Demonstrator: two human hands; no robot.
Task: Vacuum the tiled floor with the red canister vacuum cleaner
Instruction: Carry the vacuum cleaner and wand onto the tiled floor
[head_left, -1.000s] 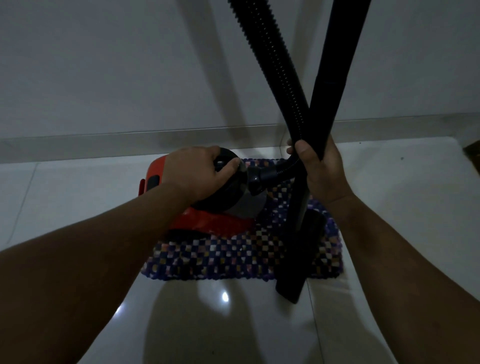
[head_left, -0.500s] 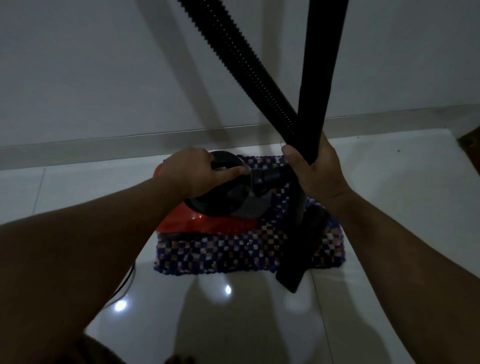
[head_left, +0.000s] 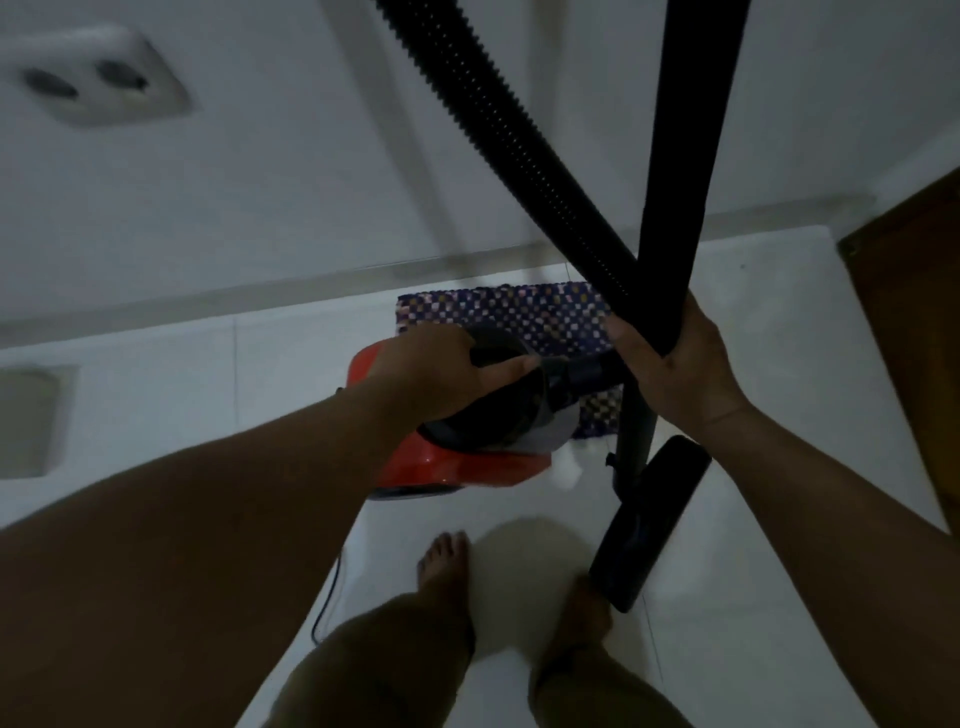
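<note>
Both hands carry the vacuum cleaner parts over the tiled floor.
Nearest are two bare feet (head_left: 447, 566) on the white floor (head_left: 753, 649), with the black floor nozzle (head_left: 649, 525) beside them. The left hand (head_left: 441, 371) has its fingers curled around the black handle of the red vacuum cleaner (head_left: 457, 462). The right hand (head_left: 675, 369) grips the black tube (head_left: 680, 171) and the ribbed hose (head_left: 498, 104) together. Behind them lies a checkered mat (head_left: 498, 306) near the wall (head_left: 260, 171), which has a socket (head_left: 88, 78).

Non-task items: mat, wall socket, wooden panel.
Checkered woven mat (head_left: 519, 312) lies flat against the skirting (head_left: 260, 291). Double wall socket (head_left: 96, 78) is mounted upper left, blurred. Brown wooden panel (head_left: 914, 312) stands at the right edge.
</note>
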